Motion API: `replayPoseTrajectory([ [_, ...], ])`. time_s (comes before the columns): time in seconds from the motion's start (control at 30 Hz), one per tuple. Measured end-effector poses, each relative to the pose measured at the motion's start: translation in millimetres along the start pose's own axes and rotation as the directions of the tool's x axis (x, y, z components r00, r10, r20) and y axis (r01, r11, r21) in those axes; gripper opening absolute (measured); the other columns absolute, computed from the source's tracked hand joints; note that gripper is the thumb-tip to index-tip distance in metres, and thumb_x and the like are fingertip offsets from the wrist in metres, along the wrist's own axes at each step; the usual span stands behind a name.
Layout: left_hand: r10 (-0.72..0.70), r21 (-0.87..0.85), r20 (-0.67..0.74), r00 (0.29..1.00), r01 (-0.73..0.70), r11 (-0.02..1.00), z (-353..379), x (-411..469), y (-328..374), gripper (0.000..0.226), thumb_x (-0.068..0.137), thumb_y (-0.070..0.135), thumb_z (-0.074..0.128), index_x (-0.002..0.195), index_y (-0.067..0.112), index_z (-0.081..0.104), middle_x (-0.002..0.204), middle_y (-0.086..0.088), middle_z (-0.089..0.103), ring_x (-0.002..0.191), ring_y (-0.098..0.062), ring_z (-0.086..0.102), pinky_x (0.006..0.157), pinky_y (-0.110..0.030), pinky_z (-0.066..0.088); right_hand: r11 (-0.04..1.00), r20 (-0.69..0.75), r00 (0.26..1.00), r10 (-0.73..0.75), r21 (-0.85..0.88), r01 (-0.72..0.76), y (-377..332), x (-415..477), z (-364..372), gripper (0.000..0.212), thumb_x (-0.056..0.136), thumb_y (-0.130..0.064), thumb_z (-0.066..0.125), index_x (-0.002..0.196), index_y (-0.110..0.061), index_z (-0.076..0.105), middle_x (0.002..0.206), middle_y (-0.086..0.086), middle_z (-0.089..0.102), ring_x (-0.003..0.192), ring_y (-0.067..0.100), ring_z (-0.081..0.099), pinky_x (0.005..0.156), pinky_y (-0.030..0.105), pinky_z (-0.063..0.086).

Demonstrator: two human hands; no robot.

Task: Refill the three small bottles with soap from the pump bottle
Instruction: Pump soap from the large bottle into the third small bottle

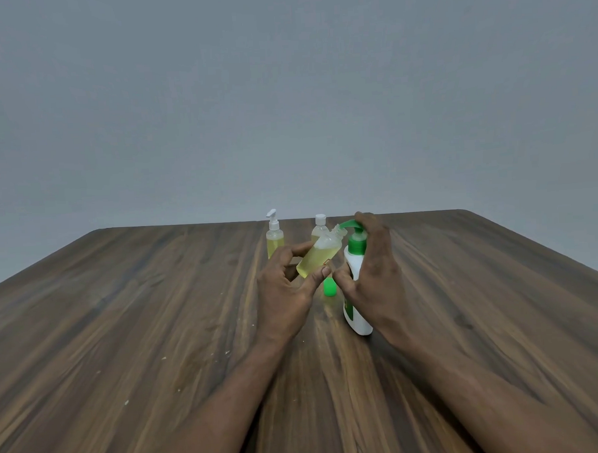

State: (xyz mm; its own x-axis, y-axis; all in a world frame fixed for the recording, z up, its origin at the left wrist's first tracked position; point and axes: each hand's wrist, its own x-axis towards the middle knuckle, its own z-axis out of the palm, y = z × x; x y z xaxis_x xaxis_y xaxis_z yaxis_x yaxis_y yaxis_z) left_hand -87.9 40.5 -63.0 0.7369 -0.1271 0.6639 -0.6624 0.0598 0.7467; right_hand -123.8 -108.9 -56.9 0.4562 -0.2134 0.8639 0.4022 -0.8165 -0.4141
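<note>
Over the table [123, 319] — left hand [286, 290] pinches a tilted small bottle [317, 256]; right hand [374, 267] grips the pump bottle [357, 321].

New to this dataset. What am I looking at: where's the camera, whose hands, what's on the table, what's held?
There is no machine here. A person works with bare hands, and the single picture comes from a wide-angle camera worn on the head, looking forward and down.

At the back of the wooden table stand two small bottles of yellow liquid: a pump-top bottle and a white-capped bottle. A green cap sits nearer.

The left hand holds a third small bottle, uncapped and tilted, with its mouth at the green spout of the white pump bottle. The right hand wraps around that bottle's pump head.
</note>
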Motion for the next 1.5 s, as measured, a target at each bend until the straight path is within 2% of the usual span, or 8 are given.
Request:
replayPoseTrajectory([
  [0.17,-0.098,-0.098,0.081,0.992,0.105,0.99,6,-4,-3,0.028,0.089,0.027,0.076,0.113,0.023,0.063,0.109,0.006,0.072,0.088,-0.01,0.076,0.074,-0.022,0.058,1.0,0.005,1.0,-0.005,-0.01,0.005,-1,1,-1,0.079,0.078,-0.019,0.079,0.14,-0.027,0.03,0.137,-0.003,0.044,0.108,-0.011,0.044,0.076,0.008,0.039],
  [0.37,-0.185,-0.17,0.159,0.97,0.211,0.963,12,-6,-12,0.047,0.077,0.048,0.074,0.112,0.023,0.057,0.119,-0.003,0.07,0.112,-0.018,0.069,0.093,-0.037,0.057,1.0,-0.006,1.0,-0.009,-0.006,0.009,1,0,0,0.078,0.078,-0.014,0.076,0.141,-0.025,0.03,0.136,-0.004,0.043,0.111,-0.02,0.042,0.079,0.002,0.038],
  [0.6,-0.181,-0.132,0.125,0.976,0.197,0.971,9,-4,-11,0.03,0.084,0.029,0.076,0.11,0.023,0.061,0.119,-0.003,0.07,0.117,-0.02,0.067,0.098,-0.044,0.057,1.0,0.014,1.0,-0.006,-0.007,0.006,3,0,0,0.082,0.078,-0.015,0.079,0.142,-0.024,0.03,0.137,-0.006,0.041,0.112,-0.019,0.041,0.081,0.001,0.038],
  [0.7,-0.161,-0.135,0.095,0.982,0.173,0.976,6,-2,-8,0.028,0.086,0.016,0.08,0.109,0.022,0.065,0.113,0.0,0.071,0.106,-0.015,0.072,0.092,-0.036,0.06,1.0,0.01,1.0,-0.012,-0.01,0.012,1,0,-1,0.08,0.079,-0.019,0.078,0.142,-0.026,0.029,0.139,-0.004,0.041,0.111,-0.018,0.041,0.079,0.012,0.043],
  [0.8,-0.145,-0.155,0.073,0.987,0.155,0.976,5,0,-4,0.032,0.085,0.01,0.08,0.113,0.014,0.066,0.111,0.001,0.073,0.098,-0.014,0.075,0.085,-0.029,0.059,1.0,0.006,1.0,-0.012,-0.006,0.012,1,1,-1,0.08,0.08,-0.019,0.078,0.141,-0.028,0.029,0.14,-0.003,0.041,0.112,-0.021,0.039,0.079,0.005,0.04],
  [1.13,-0.104,-0.149,0.044,0.994,0.11,0.983,3,0,-1,0.036,0.084,0.013,0.081,0.117,0.018,0.067,0.111,0.002,0.074,0.099,-0.014,0.074,0.084,-0.031,0.06,1.0,0.004,1.0,-0.021,-0.02,0.021,3,0,0,0.073,0.08,-0.018,0.079,0.138,-0.023,0.035,0.132,-0.003,0.045,0.11,-0.02,0.041,0.082,-0.002,0.035],
  [1.37,-0.091,-0.163,0.038,0.995,0.096,0.982,1,-1,0,0.034,0.081,0.019,0.083,0.111,0.027,0.067,0.109,0.004,0.074,0.098,-0.013,0.074,0.081,-0.022,0.058,1.0,-0.017,0.999,-0.031,-0.002,0.031,2,-2,1,0.065,0.078,-0.011,0.079,0.128,-0.026,0.04,0.116,-0.022,0.038,0.103,-0.019,0.045,0.079,-0.002,0.034],
  [1.5,-0.089,-0.185,0.031,0.996,0.093,0.978,3,-1,1,0.033,0.083,0.015,0.082,0.11,0.027,0.067,0.107,0.004,0.075,0.097,-0.013,0.075,0.081,-0.024,0.059,1.0,-0.002,1.0,-0.019,0.001,0.019,1,-1,0,0.074,0.078,-0.014,0.078,0.136,-0.027,0.033,0.129,-0.008,0.044,0.105,-0.016,0.044,0.079,-0.001,0.036],
])
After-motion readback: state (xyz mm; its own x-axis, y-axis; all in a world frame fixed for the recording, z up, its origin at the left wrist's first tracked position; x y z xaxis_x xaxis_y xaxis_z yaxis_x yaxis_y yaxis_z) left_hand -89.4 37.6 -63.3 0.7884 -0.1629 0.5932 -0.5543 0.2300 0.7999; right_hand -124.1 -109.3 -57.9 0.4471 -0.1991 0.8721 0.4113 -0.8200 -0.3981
